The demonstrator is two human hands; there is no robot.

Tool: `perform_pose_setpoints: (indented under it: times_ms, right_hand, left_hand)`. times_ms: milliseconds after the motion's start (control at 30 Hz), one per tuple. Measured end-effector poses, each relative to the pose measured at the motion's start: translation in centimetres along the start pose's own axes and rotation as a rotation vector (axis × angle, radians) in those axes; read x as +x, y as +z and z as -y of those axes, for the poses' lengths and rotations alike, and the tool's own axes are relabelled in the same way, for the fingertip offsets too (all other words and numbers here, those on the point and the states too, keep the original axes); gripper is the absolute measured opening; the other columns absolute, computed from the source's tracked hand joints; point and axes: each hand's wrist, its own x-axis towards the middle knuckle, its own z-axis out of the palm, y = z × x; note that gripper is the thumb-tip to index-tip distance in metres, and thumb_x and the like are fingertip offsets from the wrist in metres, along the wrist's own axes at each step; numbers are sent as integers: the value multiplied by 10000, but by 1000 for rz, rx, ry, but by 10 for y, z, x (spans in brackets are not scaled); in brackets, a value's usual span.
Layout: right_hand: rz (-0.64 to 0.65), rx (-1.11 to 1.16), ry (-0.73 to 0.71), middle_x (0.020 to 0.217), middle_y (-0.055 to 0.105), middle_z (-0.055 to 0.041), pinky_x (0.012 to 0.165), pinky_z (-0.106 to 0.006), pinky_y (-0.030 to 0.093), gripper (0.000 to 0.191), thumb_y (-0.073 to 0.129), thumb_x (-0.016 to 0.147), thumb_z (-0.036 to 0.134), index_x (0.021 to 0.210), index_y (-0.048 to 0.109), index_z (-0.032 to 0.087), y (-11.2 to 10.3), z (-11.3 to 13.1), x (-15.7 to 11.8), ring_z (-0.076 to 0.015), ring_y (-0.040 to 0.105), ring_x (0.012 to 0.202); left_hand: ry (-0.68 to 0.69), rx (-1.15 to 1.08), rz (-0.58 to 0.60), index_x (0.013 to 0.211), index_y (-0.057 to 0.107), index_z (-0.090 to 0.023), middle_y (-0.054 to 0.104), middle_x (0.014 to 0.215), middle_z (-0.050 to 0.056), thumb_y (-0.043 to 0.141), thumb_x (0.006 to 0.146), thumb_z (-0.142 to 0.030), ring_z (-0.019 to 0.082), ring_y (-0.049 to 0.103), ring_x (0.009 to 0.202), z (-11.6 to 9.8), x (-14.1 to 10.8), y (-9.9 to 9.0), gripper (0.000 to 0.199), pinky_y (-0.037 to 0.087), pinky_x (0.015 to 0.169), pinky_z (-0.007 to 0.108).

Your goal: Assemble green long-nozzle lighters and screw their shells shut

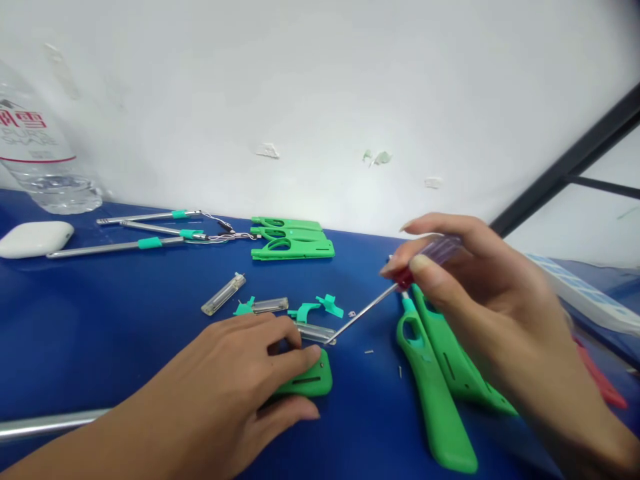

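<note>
My left hand (245, 373) is closed around a green plastic casing (313, 380), whose end with a slot and a small screw hole sticks out past the thumb. In my right hand (480, 300) is a screwdriver (367, 309) with a clear and red handle, pinched between thumb and fingers. Its tip points down and left, close to the casing's upper edge; whether they touch I cannot tell. Just behind the casing lie clear fluid tanks (224, 294) and teal plastic triggers (330, 305). Two tiny screws (369, 351) rest right of the casing.
Green lighter bodies (437, 400) lie beneath and beside my right hand. Green half shells (293, 249) and metal rods with wires (117, 247) are at the back. A white case (36, 239) and a water bottle (47, 153) stand at the left; a power strip (585, 290) is at the right.
</note>
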Motion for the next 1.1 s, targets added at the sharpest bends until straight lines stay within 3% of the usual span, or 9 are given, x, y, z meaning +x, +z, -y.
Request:
perform_pose_setpoints:
  times_ms: [200,367,533,800,1100]
  right_hand:
    - [147,-15,-73,993,727,36,722,-269,630,294,617,1123,223,1359,604,398,11,2,-10,-139,763,820]
    - [193,-20,-132,1002,693,44,786,-291,625,307,585,1142,201,1379,566,395,17,-1,-12,-136,765,877]
    - [213,-44,-165,991,708,22,732,-316,625,291,568,1142,192,1376,568,367,22,-5,-16,-166,753,869]
    - [210,-52,-200,1000,708,55,754,-271,623,337,580,1127,141,1370,563,373,22,-6,-17,-125,735,883]
    - [222,-97,-226,1056,731,50,806,-266,639,381,633,1110,136,1376,587,405,22,-5,-20,-129,745,916]
  left_hand:
    - [0,-30,-33,1076,781,-301,774,1025,-21,870,939,-321,235,772,847,4,0,3,165,611,774,381]
    - [17,-22,-15,1110,789,-290,770,1017,-14,838,968,-329,230,762,842,3,1,3,155,606,764,375]
    - [33,-1,-20,1149,792,-290,771,1025,-13,850,959,-337,238,773,859,2,2,2,204,623,788,397]
    - [35,5,-21,1163,785,-278,775,1042,4,840,961,-326,276,782,869,0,2,3,215,653,780,462]
    - [31,15,13,1151,771,-284,768,1046,3,814,985,-334,273,775,880,1,0,5,179,642,804,448]
